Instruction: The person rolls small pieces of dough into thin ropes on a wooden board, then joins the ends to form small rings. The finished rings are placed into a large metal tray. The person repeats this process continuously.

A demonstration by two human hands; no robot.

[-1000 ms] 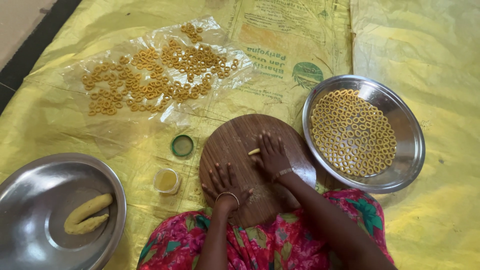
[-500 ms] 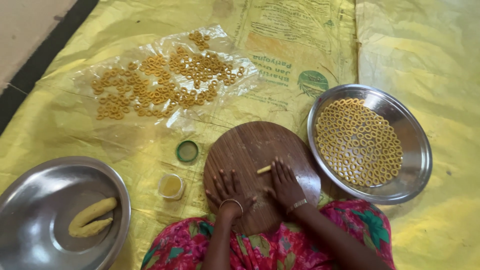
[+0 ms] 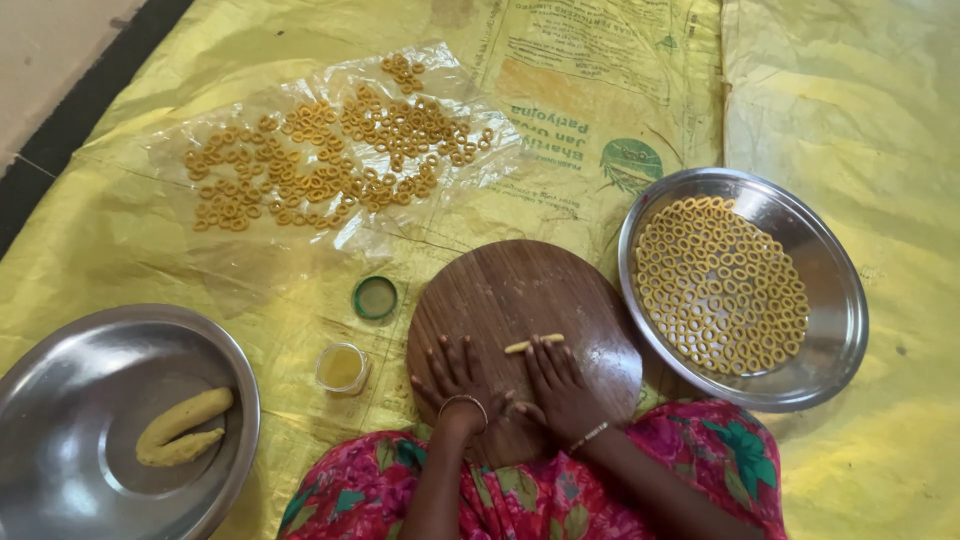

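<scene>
Across the whole floor lies a yellow sheet (image 3: 880,130), creased, with a printed sack panel at its far middle. On the sheet's far left part sits a clear plastic sheet (image 3: 250,265) covered with loose fried-looking dough rings (image 3: 330,160), darker orange. At the near left corner, a big steel bowl (image 3: 60,400) holds two fat dough rolls (image 3: 185,425) lying side by side, touching. Toward the right edge, a steel plate (image 3: 835,300) carries pale raw rings (image 3: 720,285) packed tight in one layer, filling most of its base. Near middle, just left of the plate, a round wooden board (image 3: 520,290), its right rim almost at the plate's rim. Both hands lie flat on the board's near half, palms down, fingers spread, gripping nothing. Left hand (image 3: 455,378) with a bangle at the wrist, resting on bare wood. Right hand (image 3: 558,385) just beside it, fingertips (image 3: 545,350) pressed on a thin dough strip (image 3: 532,344) that lies crosswise near the board's centre, its left end sticking out past the fingers. Left of the board, a small open jar (image 3: 341,367) of yellow liquid, and just beyond it its green lid (image 3: 375,297), lying separate. Pink floral cloth (image 3: 700,450) at the near edge.
</scene>
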